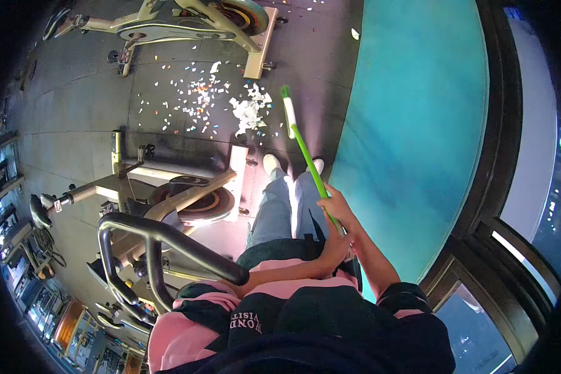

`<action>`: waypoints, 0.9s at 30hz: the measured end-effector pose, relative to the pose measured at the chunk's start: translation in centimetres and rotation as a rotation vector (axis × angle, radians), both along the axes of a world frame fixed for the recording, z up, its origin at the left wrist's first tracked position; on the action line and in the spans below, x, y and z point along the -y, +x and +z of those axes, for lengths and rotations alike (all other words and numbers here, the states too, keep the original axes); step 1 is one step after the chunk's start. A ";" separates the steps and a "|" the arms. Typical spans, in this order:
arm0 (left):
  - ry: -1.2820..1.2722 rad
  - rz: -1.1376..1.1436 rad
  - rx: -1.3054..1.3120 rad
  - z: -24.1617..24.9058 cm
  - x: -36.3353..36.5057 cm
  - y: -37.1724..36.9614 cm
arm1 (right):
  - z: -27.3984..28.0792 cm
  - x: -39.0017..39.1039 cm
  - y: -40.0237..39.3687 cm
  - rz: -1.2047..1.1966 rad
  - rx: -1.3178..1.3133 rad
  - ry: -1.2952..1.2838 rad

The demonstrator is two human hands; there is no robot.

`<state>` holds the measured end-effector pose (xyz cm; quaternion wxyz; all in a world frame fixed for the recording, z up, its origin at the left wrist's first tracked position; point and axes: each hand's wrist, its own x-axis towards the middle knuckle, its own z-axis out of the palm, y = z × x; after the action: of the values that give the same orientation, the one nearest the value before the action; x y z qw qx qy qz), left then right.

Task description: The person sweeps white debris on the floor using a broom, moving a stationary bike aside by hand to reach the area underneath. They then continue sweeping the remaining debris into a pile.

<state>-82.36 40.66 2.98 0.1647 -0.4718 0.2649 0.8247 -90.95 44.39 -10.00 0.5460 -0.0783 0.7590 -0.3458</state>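
A broom with a long green handle [310,161] slants up and away from my body. Its narrow head [289,112] is white with green bristles at the far end, just right of a heap of white paper scraps [250,111] on the dark floor. My right hand [338,207] is wrapped round the upper handle. Closer to my waist, my left hand [336,245] is closed round the handle near its end, with its fingers partly hidden. Smaller white and coloured scraps [199,96] lie scattered left of the heap.
One exercise bike [187,30] stands beyond the scraps; another exercise bike [193,199] is close on my left, its black handlebar [168,234] beside my arm. A teal floor strip [417,124] runs along the right, bordered by a dark window frame [505,124].
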 end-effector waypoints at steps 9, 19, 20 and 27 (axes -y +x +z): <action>-0.299 -0.091 0.145 -3.8 2.7 1.0 | -6.8 1.7 2.6 -0.320 0.400 0.002; -0.162 0.008 -0.197 -4.3 -3.4 2.3 | 0.1 -0.8 0.9 -0.125 0.138 0.079; -0.162 0.010 -0.198 -5.4 -3.6 2.5 | 0.0 -1.0 0.7 -0.110 0.119 0.072; -0.185 -0.098 0.121 -8.2 -0.4 2.7 | -6.0 2.0 2.7 -0.121 0.324 0.088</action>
<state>-79.61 41.05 -5.24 0.1762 -0.5206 0.3523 0.7575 -88.23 42.37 -16.04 0.6421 0.0481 0.6789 -0.3528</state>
